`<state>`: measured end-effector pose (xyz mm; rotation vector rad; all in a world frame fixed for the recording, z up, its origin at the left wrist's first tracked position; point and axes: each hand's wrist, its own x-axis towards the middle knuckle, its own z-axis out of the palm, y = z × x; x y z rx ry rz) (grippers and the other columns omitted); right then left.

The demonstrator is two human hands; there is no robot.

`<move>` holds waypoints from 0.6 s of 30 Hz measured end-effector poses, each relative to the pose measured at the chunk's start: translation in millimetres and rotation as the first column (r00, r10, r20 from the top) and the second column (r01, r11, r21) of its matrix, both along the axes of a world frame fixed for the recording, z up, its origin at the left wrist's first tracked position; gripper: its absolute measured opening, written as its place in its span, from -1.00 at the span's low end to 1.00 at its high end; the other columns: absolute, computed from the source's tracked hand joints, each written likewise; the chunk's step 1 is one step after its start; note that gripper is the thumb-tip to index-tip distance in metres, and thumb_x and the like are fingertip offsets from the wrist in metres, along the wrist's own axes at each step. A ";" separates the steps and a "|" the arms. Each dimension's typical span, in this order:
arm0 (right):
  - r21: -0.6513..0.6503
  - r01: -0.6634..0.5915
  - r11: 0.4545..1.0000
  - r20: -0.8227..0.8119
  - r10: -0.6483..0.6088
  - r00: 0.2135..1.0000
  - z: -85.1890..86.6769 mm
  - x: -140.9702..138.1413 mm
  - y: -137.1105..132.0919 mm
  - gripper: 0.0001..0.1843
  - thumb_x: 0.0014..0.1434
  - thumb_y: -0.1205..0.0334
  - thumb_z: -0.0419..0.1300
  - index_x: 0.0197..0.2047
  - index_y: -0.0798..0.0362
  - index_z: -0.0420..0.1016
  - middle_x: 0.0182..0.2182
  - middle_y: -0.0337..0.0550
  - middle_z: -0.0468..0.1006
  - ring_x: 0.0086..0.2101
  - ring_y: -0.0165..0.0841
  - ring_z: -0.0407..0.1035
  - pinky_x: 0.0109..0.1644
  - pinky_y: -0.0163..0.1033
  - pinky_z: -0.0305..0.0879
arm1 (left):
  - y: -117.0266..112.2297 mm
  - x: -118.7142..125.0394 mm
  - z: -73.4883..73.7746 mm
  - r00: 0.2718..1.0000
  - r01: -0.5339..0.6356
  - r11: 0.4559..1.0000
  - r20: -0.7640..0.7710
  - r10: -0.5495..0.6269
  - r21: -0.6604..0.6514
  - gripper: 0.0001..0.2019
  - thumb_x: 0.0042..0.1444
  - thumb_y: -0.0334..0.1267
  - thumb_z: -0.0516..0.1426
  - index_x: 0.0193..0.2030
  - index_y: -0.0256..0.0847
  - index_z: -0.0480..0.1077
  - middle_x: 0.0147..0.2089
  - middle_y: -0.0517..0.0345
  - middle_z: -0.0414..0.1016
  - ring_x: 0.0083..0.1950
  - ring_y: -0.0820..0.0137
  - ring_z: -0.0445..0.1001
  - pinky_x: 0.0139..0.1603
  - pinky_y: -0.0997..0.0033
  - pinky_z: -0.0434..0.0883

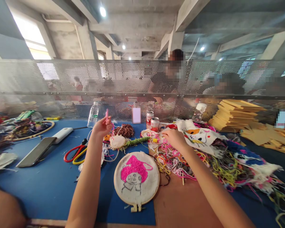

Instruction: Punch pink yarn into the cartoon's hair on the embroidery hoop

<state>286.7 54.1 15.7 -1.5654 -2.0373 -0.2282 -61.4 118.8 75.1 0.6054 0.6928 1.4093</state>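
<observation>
Raised at centre-left, my left hand (103,127) is closed around a slim pink punch needle (106,115) that points up; a strand of pink yarn hangs beside it. My right hand (174,138) is over the back of a tangled heap of coloured yarn (173,158), fingertips pressed together; what they pinch is too small to make out. Between my forearms a round embroidery hoop (117,190) lies flat, its screw toward me. Its white cloth carries a character with a filled pink hood (134,169) and a grey outlined face and body.
Red-and-yellow-handled scissors (68,154), a phone (36,152) and a white power bank (63,135) lie left. Behind are a bottle (93,114), two cans (154,124) and brown yarn (124,130). Stitched cloth (197,136) and stacked yellow pieces (235,115) are right. A perforated metal screen (133,79) closes the back; people sit beyond.
</observation>
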 end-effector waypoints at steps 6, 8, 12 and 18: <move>-0.187 -0.204 0.961 -0.194 0.168 0.967 4.4 -29.4 12.0 -0.89 0.00 0.23 0.23 -0.48 0.07 0.52 -0.57 -0.13 0.49 -0.57 -0.41 0.32 -0.55 -0.34 0.08 | -13.9 22.8 10.0 0.712 0.460 0.884 -0.627 -0.315 0.078 -0.75 0.17 -0.18 0.02 -0.37 -0.28 0.41 -0.70 0.28 0.11 -0.74 0.64 -0.05 -0.76 0.59 -0.11; -0.265 -0.337 0.903 -0.283 0.262 0.923 12.7 -46.9 13.1 -0.71 0.10 0.05 0.14 -0.48 0.06 0.49 -0.61 -0.19 0.47 -0.63 -0.46 0.28 -0.59 -0.37 0.08 | -19.7 31.5 12.8 0.599 0.517 0.850 -0.753 -0.272 0.105 -0.74 0.15 -0.10 0.03 -0.33 -0.24 0.43 -0.69 0.28 0.11 -0.73 0.63 -0.04 -0.74 0.55 -0.13; -0.274 -0.666 0.694 -0.734 0.297 0.611 22.7 -98.5 13.3 -0.45 0.21 -0.18 -0.15 -0.27 0.08 0.43 -0.60 -0.22 0.44 -0.72 -0.53 0.17 -0.68 -0.39 0.03 | -30.4 48.5 18.4 0.404 0.642 0.758 -0.892 -0.205 0.116 -0.70 0.11 -0.03 0.08 -0.40 -0.24 0.43 -0.69 0.29 0.07 -0.69 0.61 -0.05 -0.68 0.49 -0.14; 0.084 -0.669 0.738 -0.995 0.024 -0.099 20.0 -128.0 17.7 -0.58 -0.03 -0.16 0.18 -0.35 0.05 0.36 -0.73 -0.51 0.05 -0.78 -0.63 -0.19 -0.73 -0.44 -0.30 | -33.0 52.3 22.0 0.225 0.705 0.707 -0.963 -0.147 0.057 -0.74 0.05 -0.08 0.14 -0.28 -0.24 0.48 -0.64 0.26 0.17 -0.65 0.58 0.01 -0.64 0.47 -0.09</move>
